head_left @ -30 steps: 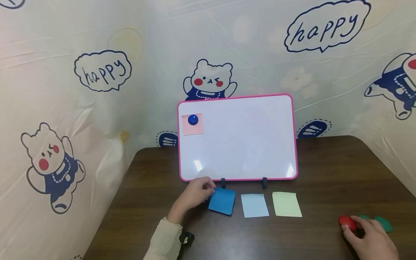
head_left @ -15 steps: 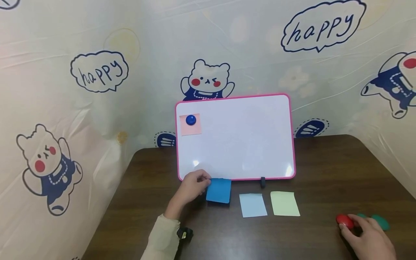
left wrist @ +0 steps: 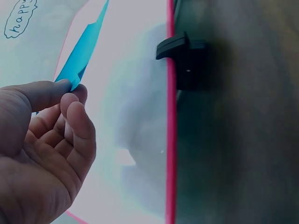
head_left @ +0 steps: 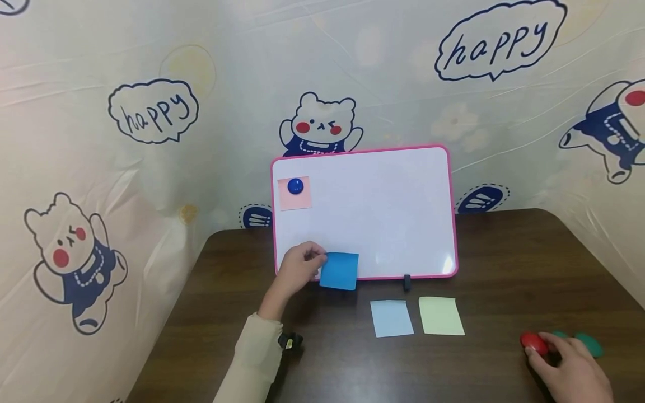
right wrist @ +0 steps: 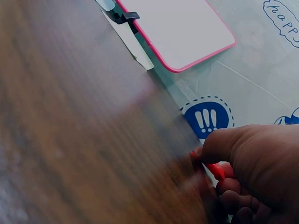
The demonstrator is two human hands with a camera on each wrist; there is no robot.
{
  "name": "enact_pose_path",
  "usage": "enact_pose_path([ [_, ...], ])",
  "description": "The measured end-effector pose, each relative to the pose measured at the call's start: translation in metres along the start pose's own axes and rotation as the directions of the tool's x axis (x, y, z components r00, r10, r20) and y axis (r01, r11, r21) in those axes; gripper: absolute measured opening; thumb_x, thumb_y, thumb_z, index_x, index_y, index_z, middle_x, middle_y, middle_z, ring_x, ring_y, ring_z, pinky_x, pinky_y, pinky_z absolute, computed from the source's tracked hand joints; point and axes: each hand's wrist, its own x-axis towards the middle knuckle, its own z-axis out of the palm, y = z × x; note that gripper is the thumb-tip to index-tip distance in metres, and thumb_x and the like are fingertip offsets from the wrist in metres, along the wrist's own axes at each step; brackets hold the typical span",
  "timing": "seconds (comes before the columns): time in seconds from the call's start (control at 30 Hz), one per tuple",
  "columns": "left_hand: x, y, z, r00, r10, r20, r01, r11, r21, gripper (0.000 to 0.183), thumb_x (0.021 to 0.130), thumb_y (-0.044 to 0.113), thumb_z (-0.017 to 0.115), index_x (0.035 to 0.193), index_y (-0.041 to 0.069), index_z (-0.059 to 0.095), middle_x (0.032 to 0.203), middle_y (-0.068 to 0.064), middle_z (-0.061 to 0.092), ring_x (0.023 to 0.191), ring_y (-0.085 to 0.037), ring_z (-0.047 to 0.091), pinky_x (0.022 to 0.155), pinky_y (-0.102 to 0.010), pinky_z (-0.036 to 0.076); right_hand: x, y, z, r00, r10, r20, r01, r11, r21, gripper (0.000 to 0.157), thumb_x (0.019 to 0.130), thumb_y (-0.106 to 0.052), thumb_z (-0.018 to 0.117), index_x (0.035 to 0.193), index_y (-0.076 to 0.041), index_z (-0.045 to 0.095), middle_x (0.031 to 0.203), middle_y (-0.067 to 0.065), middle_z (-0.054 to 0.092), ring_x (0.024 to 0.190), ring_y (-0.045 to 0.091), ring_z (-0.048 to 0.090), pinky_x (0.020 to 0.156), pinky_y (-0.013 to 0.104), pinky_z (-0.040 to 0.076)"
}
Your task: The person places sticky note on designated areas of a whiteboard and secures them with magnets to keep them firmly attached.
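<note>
My left hand pinches a blue sticky note by its left edge, raised in front of the lower left part of the whiteboard. The left wrist view shows the note between thumb and forefinger, seen nearly edge-on. At the table's right side, my right hand holds a round red magnet between thumb and fingers. A pink sticky note is on the board's upper left, under a blue magnet.
A light blue note and a pale green note lie on the table before the board. Green magnets sit partly behind my right hand. A black stand clip grips the board's bottom edge.
My left hand has lifted the blue note off the table and up to the whiteboard's lower edge. The right hand stays with the red magnet. The head view has shifted slightly.
</note>
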Motion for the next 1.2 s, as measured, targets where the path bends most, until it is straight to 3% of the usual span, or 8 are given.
enact_pose_path([
  [0.3,0.014,0.015,-0.003,0.998,-0.003,-0.057,0.001,0.999,-0.038,0.014,0.099,0.024,0.067,0.102,0.011,0.069,0.090,-0.007,0.064,0.075,-0.028,0.061,0.069,-0.035,0.058,-0.001,-0.004,-0.002,1.000,0.011,0.000,-0.011,1.000,0.001,0.065,0.094,-0.041,0.068,0.129,0.013,0.053,0.112,0.031,0.050,0.095,0.039,0.054,0.067,0.047,0.048],
  [0.47,0.023,0.017,-0.005,0.996,-0.004,-0.086,-0.001,0.998,-0.066,0.017,0.099,0.027,0.067,0.102,0.011,0.068,0.090,-0.008,0.064,0.076,-0.029,0.061,0.070,-0.035,0.058,-0.001,-0.003,0.000,1.000,0.013,-0.018,-0.013,1.000,-0.002,0.064,0.093,-0.039,0.070,0.128,0.013,0.054,0.110,0.029,0.052,0.093,0.037,0.055,0.065,0.044,0.047],
  [0.67,0.033,0.019,-0.005,0.993,-0.024,-0.115,0.011,0.994,-0.109,0.017,0.099,0.028,0.067,0.102,0.012,0.068,0.090,-0.009,0.063,0.077,-0.030,0.061,0.070,-0.035,0.058,-0.001,-0.004,0.000,0.999,0.018,-0.029,-0.018,1.000,0.006,0.064,0.092,-0.037,0.071,0.127,0.013,0.054,0.111,0.030,0.051,0.095,0.039,0.054,0.069,0.048,0.048],
  [1.2,0.047,0.028,-0.005,0.987,-0.036,-0.156,0.018,0.993,-0.118,0.017,0.099,0.028,0.067,0.103,0.012,0.069,0.095,-0.008,0.064,0.080,-0.028,0.061,0.073,-0.033,0.058,0.000,-0.005,-0.001,0.999,0.027,-0.038,-0.027,1.000,0.003,0.063,0.092,-0.037,0.071,0.127,0.013,0.054,0.113,0.031,0.051,0.097,0.040,0.055,0.071,0.050,0.048],
])
